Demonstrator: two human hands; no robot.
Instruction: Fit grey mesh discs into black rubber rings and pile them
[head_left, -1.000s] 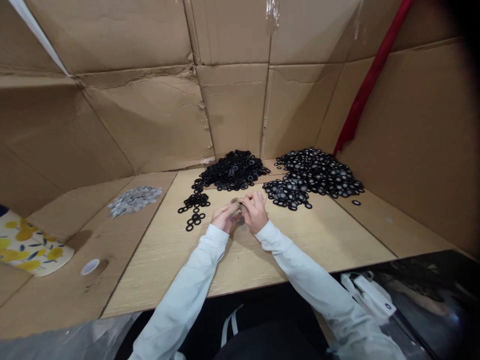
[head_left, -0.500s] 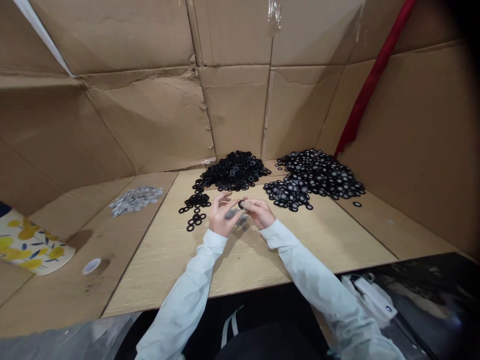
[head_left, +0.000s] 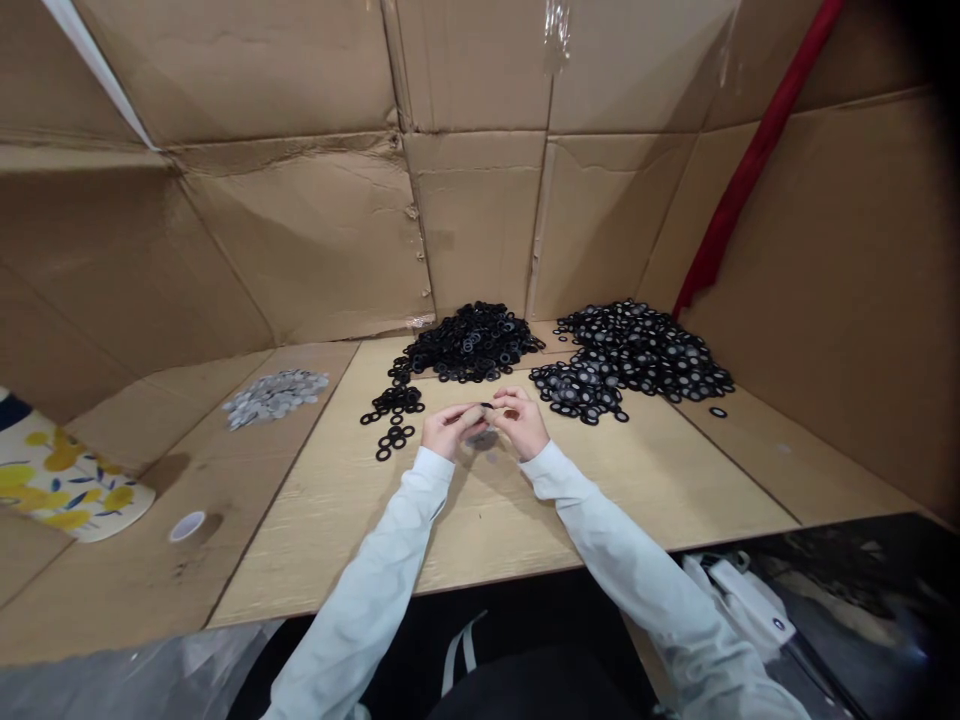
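Observation:
Over the middle of the board, my left hand and my right hand meet fingertip to fingertip. Both are closed on one small black ring, pinched between thumbs and fingers; most of it is covered. Below the hands lie a few pale discs, partly hidden by the fingers. A big heap of black rings is just beyond my hands, with smaller clusters of loose rings to the left. To the right, black rings with pale centres form another heap.
A pile of pale grey discs lies on cardboard at left. Nearer me are a small white round lid and a lemon-patterned cylinder. Cardboard walls enclose the back and sides. A red cloth strip hangs at right.
My left fingers, earlier spread apart, have closed in on the black ring. My right hand's fingers have shifted around it, and the ring now shows less.

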